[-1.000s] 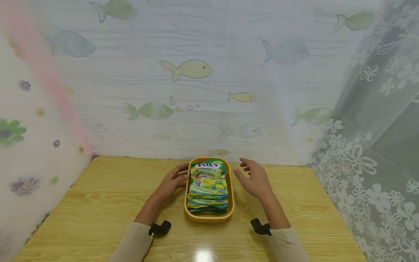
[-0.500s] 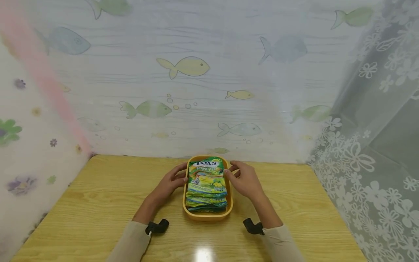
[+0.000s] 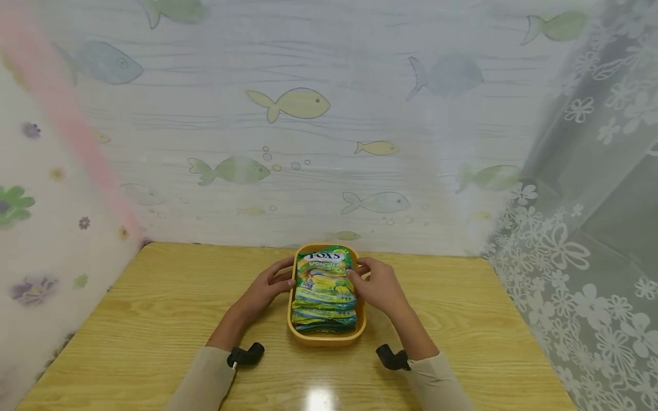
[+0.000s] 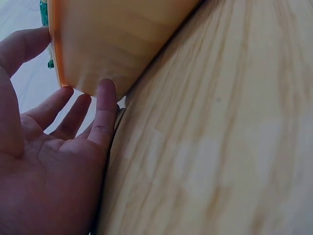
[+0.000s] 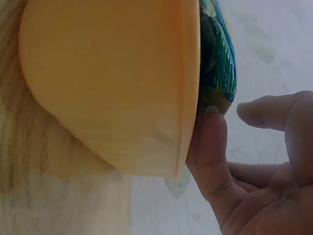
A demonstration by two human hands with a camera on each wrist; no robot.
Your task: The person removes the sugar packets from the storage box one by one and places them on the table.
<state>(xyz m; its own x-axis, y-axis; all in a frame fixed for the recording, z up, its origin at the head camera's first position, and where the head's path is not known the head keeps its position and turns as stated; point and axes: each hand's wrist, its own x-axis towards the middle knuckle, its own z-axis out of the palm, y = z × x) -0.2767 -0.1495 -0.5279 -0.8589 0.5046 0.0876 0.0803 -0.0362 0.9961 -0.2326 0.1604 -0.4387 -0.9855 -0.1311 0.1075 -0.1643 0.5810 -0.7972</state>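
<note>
An orange plastic tray (image 3: pixel 328 341) stands on the wooden table, filled with green and yellow candy packets (image 3: pixel 326 288) whose top one reads FOX'S SPRING TEA. My left hand (image 3: pixel 267 286) is at the tray's left side. In the left wrist view its thumb (image 4: pixel 27 46) meets the rim and its extended fingers (image 4: pixel 105 100) touch the outer wall. My right hand (image 3: pixel 380 285) reaches over the right rim. In the right wrist view a finger (image 5: pixel 210 142) dips inside the rim against a packet (image 5: pixel 222 58), while the thumb (image 5: pixel 266 111) stays apart from it.
The light wooden table (image 3: pixel 169 325) reaches back to a fish-patterned curtain (image 3: pixel 303 188) close behind the tray. A flowered sheet (image 3: pixel 51 257) hangs on the left and a lace curtain (image 3: pixel 586 251) on the right. A black wrist camera (image 3: pixel 393 357) sits on each forearm.
My right hand has moved left from beside the tray to over its right rim, its fingers now at the packets. My left hand keeps its place at the tray's left side.
</note>
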